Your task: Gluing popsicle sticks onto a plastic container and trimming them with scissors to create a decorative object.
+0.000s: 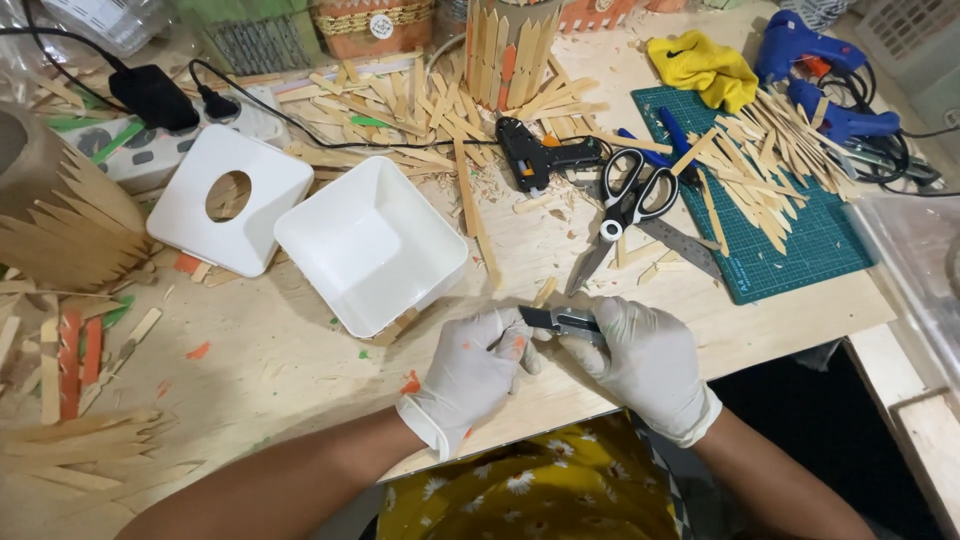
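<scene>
Beside white square box (372, 243), gloved hands (560, 360) grip utility knife (562, 320).

knife blade (528, 317) hidden by hands, basket (372, 22) cropped

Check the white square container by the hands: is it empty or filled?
Empty. The white square container sits upright with its bare inside bottom and walls showing; its holed lid lies beside it.

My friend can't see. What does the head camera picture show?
Two white-gloved hands meet at a wooden table's near edge: the right hand grips a utility knife, the left hand touching its tip. Behind them sit a white square bowl, scissors and scattered craft sticks.
</scene>
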